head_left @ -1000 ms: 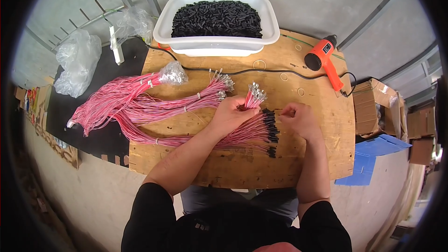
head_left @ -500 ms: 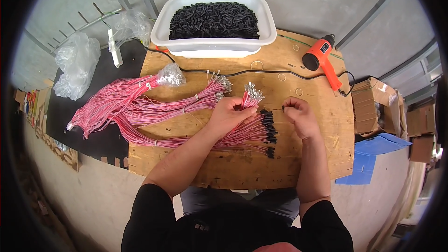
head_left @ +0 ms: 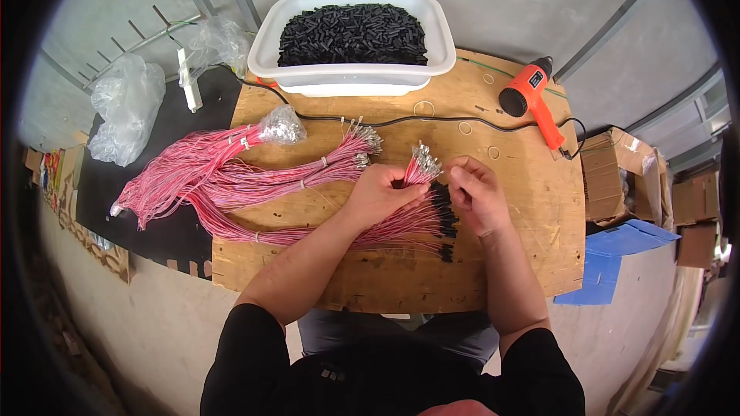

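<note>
Over the wooden table (head_left: 539,208), my left hand (head_left: 380,191) grips a pink wire bundle (head_left: 417,175); beside it, my right hand (head_left: 478,191) curls, its contents unclear to me. Beyond, a white plastic tub (head_left: 354,77) holds black sleeves (head_left: 352,35).

The left hand (head_left: 385,192) has a bunch of pink wires (head_left: 417,176) gripped tight, silvery tips fanning up past the fingers, and right there just beside them is the right hand (head_left: 474,191), fingers curled in, any contents too small to make out! Beneath, black-capped wire ends (head_left: 445,223) spread across the table (head_left: 509,277), while beyond sits a white tub (head_left: 354,77) of black tubes (head_left: 352,35), an orange heat gun (head_left: 544,119) off right.
</note>
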### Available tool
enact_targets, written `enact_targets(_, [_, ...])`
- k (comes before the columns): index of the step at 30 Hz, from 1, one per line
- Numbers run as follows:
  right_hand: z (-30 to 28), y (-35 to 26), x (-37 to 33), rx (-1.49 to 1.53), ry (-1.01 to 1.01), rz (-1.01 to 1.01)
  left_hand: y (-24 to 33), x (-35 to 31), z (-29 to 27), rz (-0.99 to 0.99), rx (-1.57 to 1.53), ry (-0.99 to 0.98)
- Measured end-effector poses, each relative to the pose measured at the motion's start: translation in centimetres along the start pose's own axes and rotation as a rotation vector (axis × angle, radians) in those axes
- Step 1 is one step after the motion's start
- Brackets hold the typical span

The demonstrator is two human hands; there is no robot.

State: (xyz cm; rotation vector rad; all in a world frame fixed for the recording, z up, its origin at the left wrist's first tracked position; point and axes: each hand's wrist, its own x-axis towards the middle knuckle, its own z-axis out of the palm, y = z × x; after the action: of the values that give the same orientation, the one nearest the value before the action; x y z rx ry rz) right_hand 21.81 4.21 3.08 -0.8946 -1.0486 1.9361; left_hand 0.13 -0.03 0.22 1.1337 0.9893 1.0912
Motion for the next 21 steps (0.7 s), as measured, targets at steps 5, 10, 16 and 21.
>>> enact_targets(5, [0.5,0.8,0.0,-0.157,0.096,-0.126,0.5,-0.1,0.1,0.003,0.074,-0.011])
enact_targets(10, [0.6,1.2,0.1,-0.274,0.118,-0.153,0.0,0.0,0.3,-0.011,-0.078,0.035])
enact_targets(16, [1.8,1.4,-0.2,-0.203,0.183,-0.161,0.3,-0.1,0.3,0.015,-0.015,0.029])
enact_targets(21, [1.5,1.6,-0.2,-0.167,0.118,-0.094,0.1,0.0,0.0,0.014,0.06,0.049])
